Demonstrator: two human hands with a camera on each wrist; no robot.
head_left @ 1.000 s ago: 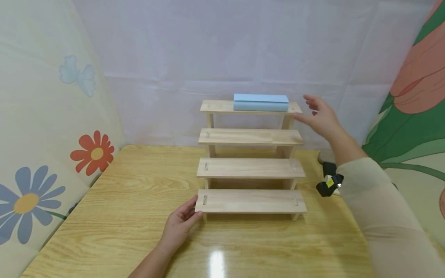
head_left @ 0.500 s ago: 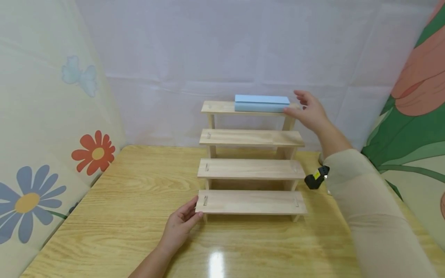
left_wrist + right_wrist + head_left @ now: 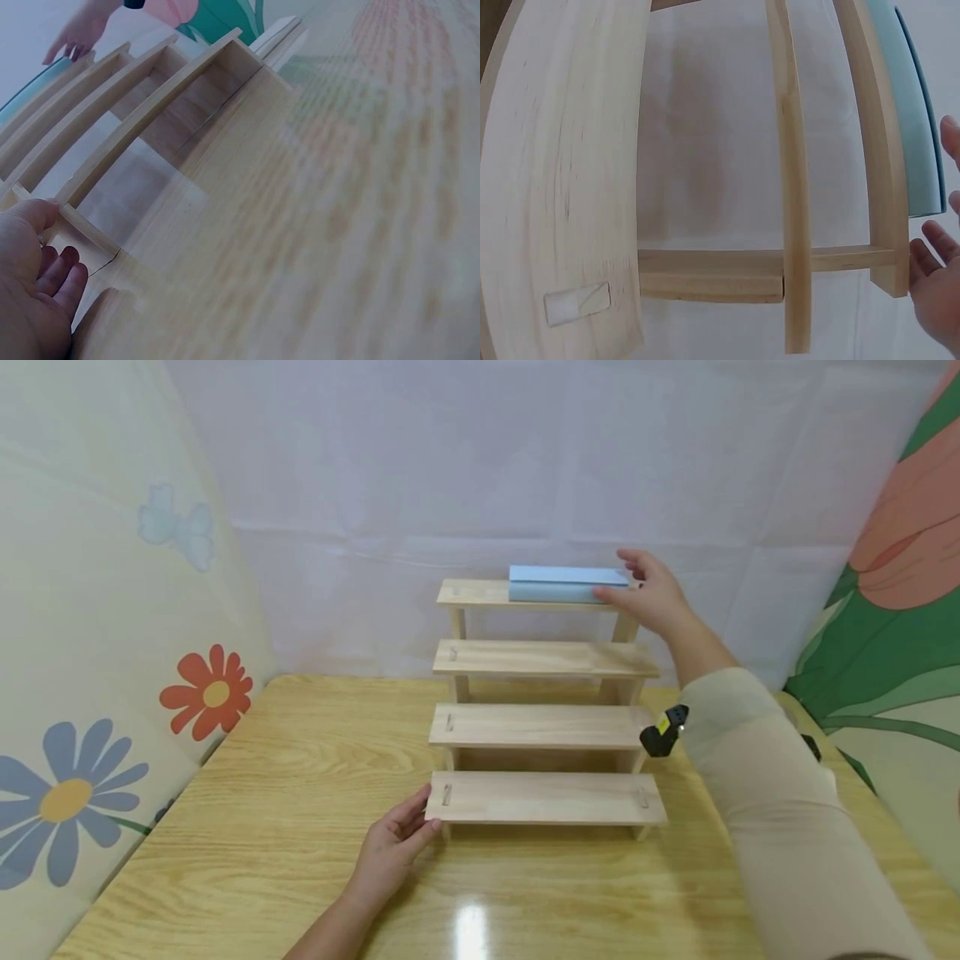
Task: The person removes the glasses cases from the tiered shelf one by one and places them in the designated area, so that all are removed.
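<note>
A pale wooden stepped display stand (image 3: 543, 727) occupies the middle of the table. On its top shelf lies a long light-blue case (image 3: 558, 585) with a flap lid, near the right end. My left hand (image 3: 386, 847) holds the left end of the lowest shelf, thumb at the front corner; in the left wrist view its other fingers (image 3: 64, 281) curl loosely below. My right hand (image 3: 648, 597) is at the case's right end, thumb in front and fingers spread behind. In the right wrist view the fingers (image 3: 945, 244) stand apart beside the case (image 3: 911, 127); firm contact is unclear.
The stand rests on a wood-grain table (image 3: 315, 760). A pale cloth backdrop (image 3: 420, 460) hangs behind, with flower-printed panels (image 3: 67, 693) at the sides. A black device (image 3: 663, 731) with a yellow label sits by my right sleeve. Something dark (image 3: 812, 747) lies beyond that sleeve.
My right hand has moved left from beside the top shelf to the case's right end, its thumb now before the case. The left hand has kept its place on the lowest shelf.
</note>
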